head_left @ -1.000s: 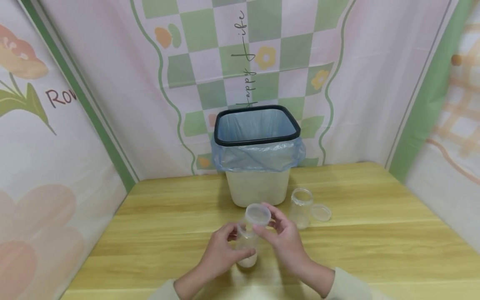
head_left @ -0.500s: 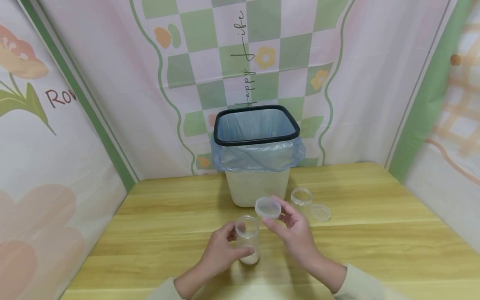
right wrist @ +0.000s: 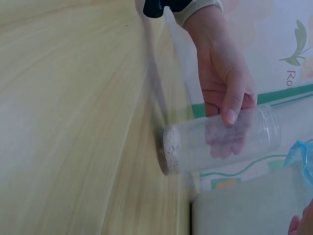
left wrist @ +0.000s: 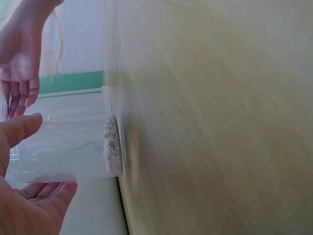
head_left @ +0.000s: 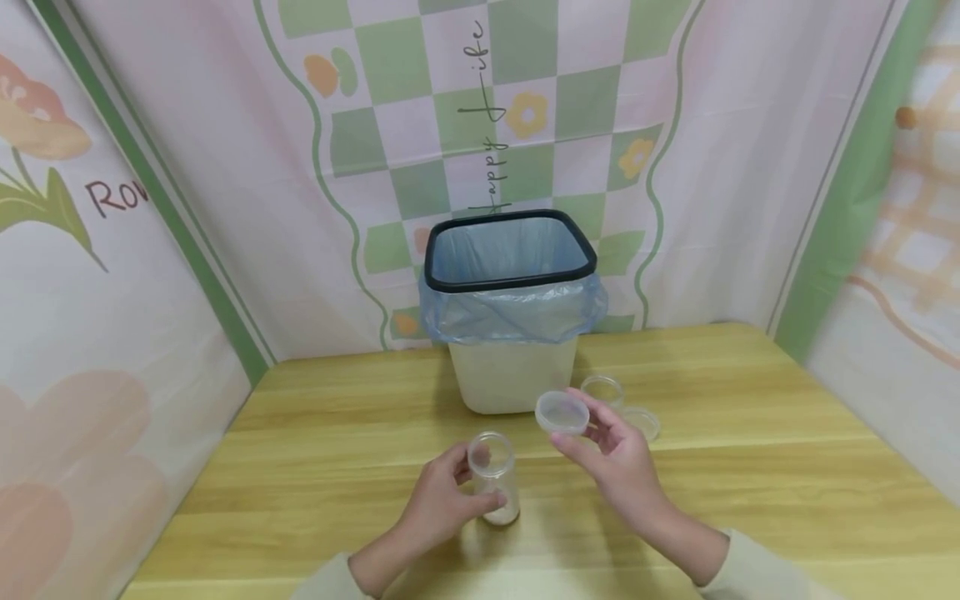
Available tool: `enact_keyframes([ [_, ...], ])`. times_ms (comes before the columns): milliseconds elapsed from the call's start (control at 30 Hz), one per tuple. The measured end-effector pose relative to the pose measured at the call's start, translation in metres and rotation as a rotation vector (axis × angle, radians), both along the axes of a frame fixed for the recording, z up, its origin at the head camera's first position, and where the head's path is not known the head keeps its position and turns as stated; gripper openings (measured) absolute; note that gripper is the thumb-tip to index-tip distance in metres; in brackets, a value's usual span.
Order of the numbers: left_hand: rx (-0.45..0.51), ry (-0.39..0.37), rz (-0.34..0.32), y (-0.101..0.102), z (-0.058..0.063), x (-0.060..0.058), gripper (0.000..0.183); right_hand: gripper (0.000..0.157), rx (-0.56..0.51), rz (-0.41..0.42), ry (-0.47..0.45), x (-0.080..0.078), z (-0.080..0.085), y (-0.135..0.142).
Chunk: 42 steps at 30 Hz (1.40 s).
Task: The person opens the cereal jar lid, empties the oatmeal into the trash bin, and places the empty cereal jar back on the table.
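My left hand (head_left: 442, 502) grips a clear plastic jar (head_left: 506, 482) around its side, thumb in front and fingers behind. The jar's mouth is uncovered. A thin layer of pale granules (left wrist: 113, 144) lies at its bottom, seen in the left wrist view. Its base is at or barely above the tabletop; I cannot tell which. To the right, my right hand (head_left: 626, 471) pinches a round translucent lid (head_left: 562, 414) by its edge, raised above the table and apart from the jar. Behind this hand stands a second clear jar (head_left: 602, 388), mostly hidden, with another lid (head_left: 648, 423) lying beside it.
A cream bin (head_left: 513, 375) with a black rim (head_left: 517, 286) and a blue bag liner (head_left: 517, 317) stands at the back of the wooden table (head_left: 315, 467). Printed curtains (head_left: 225, 167) enclose the table at the back and both sides.
My right hand has lifted the lid away from the jar's mouth and moved it to the right, now covering much of the second jar. My left hand keeps its grip almost in place.
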<state>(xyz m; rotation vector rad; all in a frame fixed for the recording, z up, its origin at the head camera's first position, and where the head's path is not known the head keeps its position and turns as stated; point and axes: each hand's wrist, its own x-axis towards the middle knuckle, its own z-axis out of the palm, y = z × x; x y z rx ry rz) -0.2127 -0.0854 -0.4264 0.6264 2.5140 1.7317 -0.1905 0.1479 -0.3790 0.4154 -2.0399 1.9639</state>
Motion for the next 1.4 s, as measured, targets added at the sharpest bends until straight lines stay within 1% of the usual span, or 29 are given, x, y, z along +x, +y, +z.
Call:
enact_keyframes([
  [233,-0.013,-0.009,0.001,0.0,0.0,0.0,0.062,0.056,-0.009,-0.041,0.048,-0.001,-0.001,0.011],
  [367,-0.014,-0.016,0.012,0.0,-0.001,0.0,0.06,0.057,0.0,-0.048,0.054,-0.001,0.0,0.016],
  [533,-0.017,-0.022,0.022,0.0,-0.001,0.001,0.061,0.056,0.044,-0.067,0.012,0.0,-0.001,0.022],
  [633,-0.015,-0.025,0.019,-0.001,-0.001,0.001,0.063,0.056,0.062,-0.068,-0.024,0.001,-0.002,0.025],
  [933,-0.008,-0.043,0.01,-0.001,-0.002,0.001,0.064,0.055,0.111,-0.071,-0.085,0.001,-0.002,0.031],
  [1133,-0.015,-0.048,0.022,-0.001,-0.001,0.002,0.064,0.056,0.14,-0.079,-0.105,-0.001,-0.005,0.034],
  [1400,-0.021,-0.048,0.022,-0.001,0.001,0.001,0.063,0.057,0.217,-0.085,-0.105,-0.006,-0.01,0.035],
])
